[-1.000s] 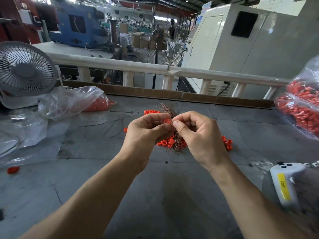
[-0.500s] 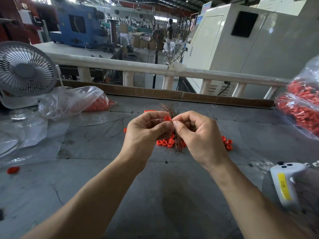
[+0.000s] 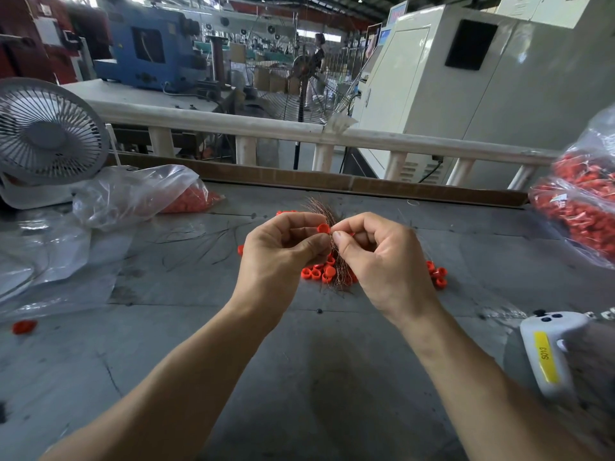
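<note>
Fingers (image 3: 294, 227) of the left hand (image 3: 283, 257) pinch an orange cap (image 3: 322, 228) above the counter (image 3: 299, 377), just left of and touching the copper wire bundle (image 3: 340, 272), whose long axis runs near-to-far between the hands and which the right hand (image 3: 382, 261) pinches with thumb and forefinger.

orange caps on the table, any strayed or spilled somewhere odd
Yes. One small orange plastic cap lies alone near the left edge of the grey table, far from the loose pile of orange caps at its middle. Also, thin dark wire strands lie scattered left of that pile.
</note>
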`<state>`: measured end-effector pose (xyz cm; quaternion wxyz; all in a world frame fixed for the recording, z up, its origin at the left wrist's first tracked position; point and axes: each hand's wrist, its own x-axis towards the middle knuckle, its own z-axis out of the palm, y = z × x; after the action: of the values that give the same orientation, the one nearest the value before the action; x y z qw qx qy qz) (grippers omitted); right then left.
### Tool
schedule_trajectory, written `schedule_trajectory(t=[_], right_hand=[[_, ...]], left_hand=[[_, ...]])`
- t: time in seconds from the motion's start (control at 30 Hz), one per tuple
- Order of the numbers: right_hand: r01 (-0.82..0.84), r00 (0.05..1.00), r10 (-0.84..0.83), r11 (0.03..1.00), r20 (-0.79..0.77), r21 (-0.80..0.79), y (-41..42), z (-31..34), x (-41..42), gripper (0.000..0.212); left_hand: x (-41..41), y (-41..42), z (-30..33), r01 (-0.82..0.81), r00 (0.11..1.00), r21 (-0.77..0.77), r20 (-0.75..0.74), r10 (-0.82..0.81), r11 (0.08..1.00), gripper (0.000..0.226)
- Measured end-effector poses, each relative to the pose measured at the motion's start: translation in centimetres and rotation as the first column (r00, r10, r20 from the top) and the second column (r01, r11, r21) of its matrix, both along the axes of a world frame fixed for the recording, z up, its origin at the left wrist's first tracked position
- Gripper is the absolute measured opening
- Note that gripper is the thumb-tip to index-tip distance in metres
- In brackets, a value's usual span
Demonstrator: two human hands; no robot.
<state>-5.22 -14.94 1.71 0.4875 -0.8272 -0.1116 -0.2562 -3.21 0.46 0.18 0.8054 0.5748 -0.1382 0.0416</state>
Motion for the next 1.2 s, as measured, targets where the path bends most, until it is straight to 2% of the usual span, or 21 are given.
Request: schedule_trajectory(t=[0.47,0.77,1.07,1.2], right_hand=[[-0.022,1.0,0.022,0.998,-0.016,0.052,-0.01,0.22,-0.12,0.014],[-0.028,0.998,0.036,0.989,-0.047,0.146,-0.16,0.09,0.08,0.014],[0.002,0.997,0.009,0.991,-0.078,0.136,-0.2,-0.13,0.27,0.012],[0.001,0.997,0.01,0.991,-0.081,0.131,-0.27,-0.18,0.28,0.012]], left_hand=[[0.11,0.08,-0.05,0.024,0.997,-0.051,-0.079,-0.028,0.998,0.018],[0.37,0.38,-0.23,0.149,0.967,-0.2,-0.177,-0.185,0.968,0.021],[0.23,0.25,-0.14,0.119,0.983,-0.085,-0.128,-0.13,0.989,0.015],[0.19,0.23,-0.14,0.134,0.981,-0.081,-0.13,-0.144,0.988,0.016]])
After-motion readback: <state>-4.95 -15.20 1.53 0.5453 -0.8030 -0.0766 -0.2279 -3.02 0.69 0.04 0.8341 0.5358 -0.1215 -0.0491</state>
